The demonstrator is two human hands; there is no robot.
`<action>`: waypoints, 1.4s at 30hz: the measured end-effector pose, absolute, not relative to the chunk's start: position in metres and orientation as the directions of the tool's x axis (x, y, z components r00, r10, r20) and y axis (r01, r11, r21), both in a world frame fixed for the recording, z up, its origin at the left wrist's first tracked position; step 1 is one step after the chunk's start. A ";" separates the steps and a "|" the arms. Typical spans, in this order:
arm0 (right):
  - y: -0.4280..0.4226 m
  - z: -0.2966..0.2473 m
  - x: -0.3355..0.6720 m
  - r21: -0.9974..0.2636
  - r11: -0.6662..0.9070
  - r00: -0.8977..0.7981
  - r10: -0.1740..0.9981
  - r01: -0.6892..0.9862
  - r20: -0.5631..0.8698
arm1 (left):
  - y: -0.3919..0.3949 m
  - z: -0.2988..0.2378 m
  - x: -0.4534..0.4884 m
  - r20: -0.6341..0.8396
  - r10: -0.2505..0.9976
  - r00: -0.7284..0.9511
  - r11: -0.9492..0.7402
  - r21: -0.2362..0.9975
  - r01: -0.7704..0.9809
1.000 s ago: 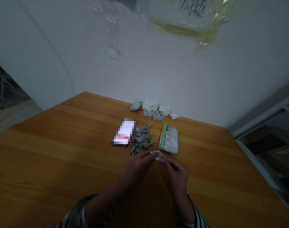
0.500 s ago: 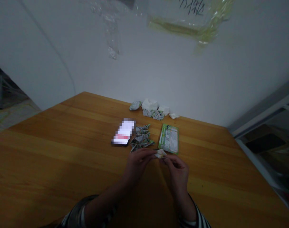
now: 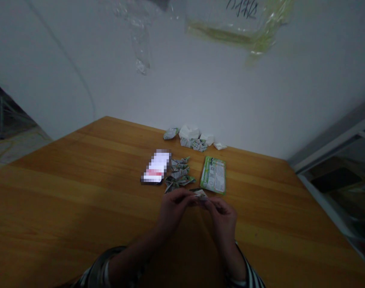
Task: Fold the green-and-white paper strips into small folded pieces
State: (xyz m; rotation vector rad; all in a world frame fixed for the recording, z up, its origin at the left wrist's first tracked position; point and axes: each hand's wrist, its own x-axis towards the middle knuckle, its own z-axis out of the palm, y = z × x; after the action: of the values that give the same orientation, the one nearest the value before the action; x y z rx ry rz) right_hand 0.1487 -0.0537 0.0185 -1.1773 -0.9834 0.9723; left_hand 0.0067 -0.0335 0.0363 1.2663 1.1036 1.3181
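Observation:
Between my two hands is a small piece of folded printed paper [image 3: 201,195], pale on its upper side. My left hand [image 3: 174,209] pinches its left edge with thumb and fingertips. On the other side my right hand [image 3: 223,216] grips the right edge, fingers curled. Parts of the paper are hidden behind the fingertips. Just beyond my left hand lie several folded printed-paper shapes [image 3: 179,174] in a column. A green and white printed booklet or pad [image 3: 214,175] lies flat beyond my right hand.
A phone [image 3: 156,167] with a lit, blurred screen lies left of the folded papers. Along the wall sit crumpled white papers [image 3: 189,132], more printed folded pieces [image 3: 199,145] and a rounded printed piece [image 3: 171,133]. The wooden table [image 3: 95,160] meets the wall behind; shelving [image 3: 335,180] stands at right.
The paper between my hands has tilted and sits slightly lower. Both hands have shifted a little, the right one slightly leftward. The things on the table have stayed put.

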 end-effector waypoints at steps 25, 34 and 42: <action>-0.048 0.004 0.149 -0.987 0.155 0.243 0.960 -0.036 0.142 | -0.020 0.027 0.006 -0.038 0.998 0.045 0.042 0.994 -0.100; -0.050 0.010 0.144 -0.982 0.160 0.189 0.972 -0.099 0.139 | -0.028 0.027 0.009 0.021 1.000 -0.008 -0.021 0.999 -0.028; -0.049 0.004 0.141 -0.982 0.185 0.255 0.953 -0.048 0.167 | -0.031 0.032 0.016 -0.041 0.998 -0.041 0.038 0.997 -0.071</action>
State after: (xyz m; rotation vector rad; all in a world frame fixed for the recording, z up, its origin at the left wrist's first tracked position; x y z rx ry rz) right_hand 0.1407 -0.0488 0.0043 -1.1373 -1.0526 0.9295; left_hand 0.0163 -0.0310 0.0321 1.1079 1.2070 1.2433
